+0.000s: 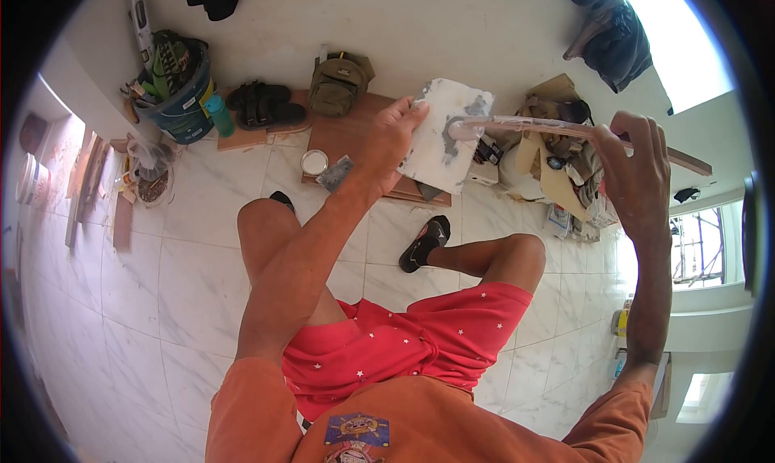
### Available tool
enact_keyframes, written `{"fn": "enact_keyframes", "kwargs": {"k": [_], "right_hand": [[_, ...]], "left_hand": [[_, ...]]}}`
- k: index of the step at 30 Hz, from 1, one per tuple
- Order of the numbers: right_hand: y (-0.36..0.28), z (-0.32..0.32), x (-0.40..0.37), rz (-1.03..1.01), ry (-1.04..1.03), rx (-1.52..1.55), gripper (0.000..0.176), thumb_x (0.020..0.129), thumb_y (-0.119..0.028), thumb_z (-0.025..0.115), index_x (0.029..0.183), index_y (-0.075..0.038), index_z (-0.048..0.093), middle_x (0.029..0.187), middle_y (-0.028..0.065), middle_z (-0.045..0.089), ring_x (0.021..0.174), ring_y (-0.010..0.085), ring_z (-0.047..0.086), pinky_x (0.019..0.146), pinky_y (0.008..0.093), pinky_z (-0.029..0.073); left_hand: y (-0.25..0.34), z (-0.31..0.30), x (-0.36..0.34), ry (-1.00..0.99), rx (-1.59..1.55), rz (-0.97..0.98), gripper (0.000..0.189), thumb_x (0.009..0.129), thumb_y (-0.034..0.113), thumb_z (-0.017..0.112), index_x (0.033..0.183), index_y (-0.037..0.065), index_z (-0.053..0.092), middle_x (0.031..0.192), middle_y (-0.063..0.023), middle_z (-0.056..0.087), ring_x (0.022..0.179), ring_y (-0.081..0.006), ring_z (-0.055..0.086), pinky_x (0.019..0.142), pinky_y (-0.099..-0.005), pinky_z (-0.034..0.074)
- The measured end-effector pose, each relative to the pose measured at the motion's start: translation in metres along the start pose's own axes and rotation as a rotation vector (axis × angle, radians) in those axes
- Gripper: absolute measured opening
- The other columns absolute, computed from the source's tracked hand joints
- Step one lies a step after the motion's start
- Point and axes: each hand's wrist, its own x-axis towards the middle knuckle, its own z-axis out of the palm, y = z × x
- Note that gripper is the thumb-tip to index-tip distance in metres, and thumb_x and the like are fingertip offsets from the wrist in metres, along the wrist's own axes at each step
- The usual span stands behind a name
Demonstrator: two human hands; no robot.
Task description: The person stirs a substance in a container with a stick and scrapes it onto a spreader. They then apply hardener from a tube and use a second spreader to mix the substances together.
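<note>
A pale rectangular board (pixel 426 150) with grey smears is gripped at its left edge by my left hand (pixel 393 140), thumb on its face. My right hand (pixel 634 160) is closed on a long, thin wooden stick (pixel 542 125). The stick's left end is coated in whitish paste and touches the grey patch at the board's right side. Its other end sticks out to the right past my hand. Below the board, a round white tub (pixel 314 163) and a grey flat plate (pixel 335 173) are beside my left forearm.
Against the wall are a dark bucket (pixel 182 112) of tools, a teal bottle (pixel 219 114), black sandals (pixel 265 105) and an olive bag (pixel 338 85) on brown boards (pixel 347 132). Cluttered cardboard boxes (pixel 557 168) stand to the right. My legs are spread over the tiled floor (pixel 206 285).
</note>
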Motion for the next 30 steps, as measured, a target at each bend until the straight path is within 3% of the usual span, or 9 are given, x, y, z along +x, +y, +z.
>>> {"fn": "enact_keyframes", "kwargs": {"k": [5, 13, 16, 19, 22, 30], "right_hand": [[0.002, -0.004, 0.001, 0.028, 0.033, -0.006, 0.039, 0.069, 0.000, 0.079, 0.104, -0.010, 0.064, 0.099, 0.0046, 0.050, 0.093, 0.0233, 0.055, 0.077, 0.0384, 0.050], [0.003, -0.006, 0.003, 0.072, 0.097, 0.054, 0.030, 0.079, -0.006, 0.079, 0.104, -0.010, 0.063, 0.099, 0.0060, 0.054, 0.091, 0.0246, 0.059, 0.073, 0.0396, 0.052], [0.004, -0.005, 0.000, 0.080, 0.123, 0.084, 0.030, 0.080, -0.006, 0.079, 0.105, -0.010, 0.063, 0.099, 0.0068, 0.055, 0.089, 0.0252, 0.061, 0.071, 0.0394, 0.053], [0.004, -0.003, -0.001, 0.093, 0.128, 0.121, 0.030, 0.080, -0.006, 0.079, 0.105, -0.009, 0.063, 0.099, 0.0071, 0.055, 0.089, 0.0253, 0.061, 0.071, 0.0395, 0.053], [0.002, 0.001, -0.005, 0.118, 0.091, 0.136, 0.029, 0.081, -0.006, 0.078, 0.106, -0.009, 0.063, 0.097, 0.0069, 0.054, 0.088, 0.0253, 0.060, 0.072, 0.0403, 0.052], [-0.007, 0.012, -0.004, 0.095, 0.014, 0.083, 0.024, 0.084, -0.008, 0.073, 0.106, -0.009, 0.063, 0.096, 0.0055, 0.051, 0.089, 0.0243, 0.057, 0.076, 0.0414, 0.049]], "left_hand": [[0.001, 0.000, 0.001, 0.025, 0.012, 0.014, 0.023, 0.103, 0.022, 0.053, 0.118, 0.005, 0.057, 0.106, -0.0065, 0.067, 0.092, -0.0126, 0.069, 0.079, -0.0320, 0.061], [0.002, 0.000, 0.000, 0.041, 0.050, 0.037, 0.023, 0.103, 0.024, 0.053, 0.117, 0.005, 0.058, 0.103, -0.0043, 0.067, 0.089, -0.0108, 0.068, 0.077, -0.0293, 0.060], [-0.004, 0.000, 0.001, 0.078, 0.100, 0.120, 0.024, 0.105, 0.022, 0.051, 0.116, 0.002, 0.058, 0.097, -0.0034, 0.065, 0.079, -0.0088, 0.064, 0.066, -0.0263, 0.057], [-0.009, -0.005, 0.005, 0.101, 0.200, 0.197, 0.024, 0.105, 0.025, 0.052, 0.113, 0.003, 0.060, 0.088, 0.0026, 0.062, 0.069, -0.0041, 0.053, 0.059, -0.0223, 0.047], [-0.012, -0.002, 0.004, 0.165, 0.315, 0.303, 0.024, 0.105, 0.025, 0.053, 0.109, 0.004, 0.062, 0.081, 0.0069, 0.056, 0.065, -0.0018, 0.042, 0.057, -0.0213, 0.039], [-0.019, -0.009, 0.011, 0.217, 0.536, 0.486, 0.024, 0.103, 0.024, 0.055, 0.106, 0.002, 0.063, 0.072, 0.0050, 0.052, 0.066, -0.0035, 0.043, 0.058, -0.0244, 0.040]]}}
